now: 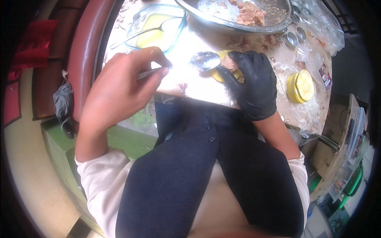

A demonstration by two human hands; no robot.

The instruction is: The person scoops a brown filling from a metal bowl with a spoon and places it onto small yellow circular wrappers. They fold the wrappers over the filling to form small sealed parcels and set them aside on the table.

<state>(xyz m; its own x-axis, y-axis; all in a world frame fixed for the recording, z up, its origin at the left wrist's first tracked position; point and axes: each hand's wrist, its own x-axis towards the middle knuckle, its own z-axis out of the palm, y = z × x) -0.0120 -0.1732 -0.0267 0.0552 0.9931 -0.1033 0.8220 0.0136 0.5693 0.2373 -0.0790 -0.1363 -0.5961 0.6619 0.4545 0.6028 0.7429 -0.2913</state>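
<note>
My bare left hand point(127, 81) is closed in a pinch on the handle of a metal spoon point(205, 60). Bright glare washes out the middle of that handle. The spoon's bowl reaches the left edge of a thin round yellow wrapper point(219, 75) near the table's front edge. In a black glove, my right hand point(254, 81) curls its thumb and fingers round a small lump of pinkish minced meat point(228, 62) on the wrapper. The gloved fingers partly cover both. To the right of that hand stands a stack of similar yellow wrappers point(300, 86).
A glass dish point(184, 24) of yellow liquid with a second spoon point(137, 37) resting in it is at the far left. A large metal bowl point(238, 28) with more minced meat stands behind. Small metal rings point(291, 39) and clear plastic bags point(317, 27) lie at right.
</note>
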